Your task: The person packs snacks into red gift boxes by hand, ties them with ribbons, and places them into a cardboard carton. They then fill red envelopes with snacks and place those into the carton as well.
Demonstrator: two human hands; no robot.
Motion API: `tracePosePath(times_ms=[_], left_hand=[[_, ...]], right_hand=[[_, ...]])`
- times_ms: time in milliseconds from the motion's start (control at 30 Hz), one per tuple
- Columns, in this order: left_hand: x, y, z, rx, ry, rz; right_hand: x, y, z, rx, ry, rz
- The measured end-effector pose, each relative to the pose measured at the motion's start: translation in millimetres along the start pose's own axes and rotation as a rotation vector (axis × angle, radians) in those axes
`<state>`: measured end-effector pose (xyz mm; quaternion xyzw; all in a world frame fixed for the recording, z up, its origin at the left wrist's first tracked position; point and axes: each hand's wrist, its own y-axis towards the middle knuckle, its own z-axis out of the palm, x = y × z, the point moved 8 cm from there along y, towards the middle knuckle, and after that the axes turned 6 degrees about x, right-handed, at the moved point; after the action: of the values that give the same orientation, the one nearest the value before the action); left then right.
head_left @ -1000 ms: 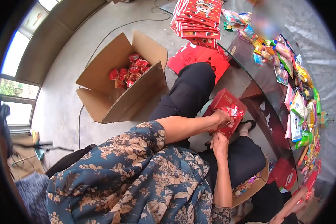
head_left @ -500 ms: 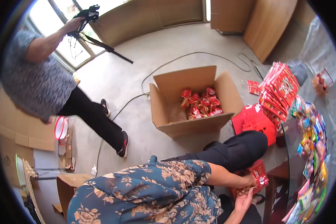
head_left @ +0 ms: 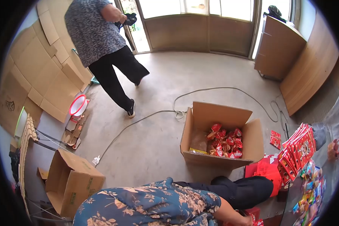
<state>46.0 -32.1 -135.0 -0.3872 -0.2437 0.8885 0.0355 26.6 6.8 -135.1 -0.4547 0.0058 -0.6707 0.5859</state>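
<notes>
My left hand (head_left: 246, 220) is at the bottom edge, reaching out from my floral sleeve (head_left: 203, 199). Its fingers look closed against a small red bag (head_left: 258, 221), which the frame edge partly cuts off. My right hand is out of view. Beside my knee (head_left: 258, 190) lie red sheets or bags (head_left: 265, 171). Farther right, a fanned stack of red printed bags (head_left: 298, 148) stands near a heap of colorful wrapped sweets (head_left: 310, 192) on the dark table.
An open cardboard box (head_left: 222, 162) contains several red tied bags (head_left: 226, 141). Another open box (head_left: 77, 184) sits at left. A cable (head_left: 139, 122) snakes across the floor. A person (head_left: 98, 37) walks near the door, holding something black (head_left: 130, 19).
My view has swung up and left, so the scene sits lower and my right hand has left the frame. The other person has stepped on, with the black item now closer to their body.
</notes>
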Motion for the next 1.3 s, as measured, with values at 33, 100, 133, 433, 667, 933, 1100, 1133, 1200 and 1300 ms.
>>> tracePosePath(times_ms=[33, 100, 133, 433, 667, 933, 1100, 1133, 1200, 1300], left_hand=[[-0.2, -0.5, -0.5, -0.003, -0.001, 0.0], [-1.4, 0.5, -1.3, -0.002, -0.003, -0.001], [-1.5, 0.5, -1.7, -0.002, -0.003, -0.004], [4.0, 4.8, -3.2, -0.003, -0.01, -0.014], [11.7, 6.7, 0.0, 0.002, -0.025, -0.028], [91.3, 23.1, 53.3, 0.121, -0.021, -0.151], [86.1, -7.9, 60.7, 0.018, -0.083, -0.381], [77.7, -12.0, 66.0, 0.073, -0.105, -0.353], [42.5, -45.9, 82.1, 0.061, -0.126, -0.342], [48.6, -22.1, 76.4, 0.119, 0.042, -0.127]], right_hand=[[-2.2, 3.7, 7.5, 0.006, -0.008, 0.004], [-4.6, 7.7, 17.6, 0.012, -0.02, 0.013], [-4.6, 9.8, 20.0, 0.011, -0.028, 0.011], [11.7, 12.9, 15.2, -0.084, -0.063, -0.047], [14.4, -12.7, -7.4, -0.218, -0.06, -0.107], [14.2, -119.2, -91.9, -0.364, -0.197, -0.289], [32.0, -144.1, -92.3, -0.428, -0.773, -0.422], [38.7, -149.1, -83.5, -0.447, -1.016, -0.488], [46.3, -163.9, -72.9, -0.469, -0.956, -0.453], [65.6, -188.2, -56.8, -0.513, -1.167, -0.552]])
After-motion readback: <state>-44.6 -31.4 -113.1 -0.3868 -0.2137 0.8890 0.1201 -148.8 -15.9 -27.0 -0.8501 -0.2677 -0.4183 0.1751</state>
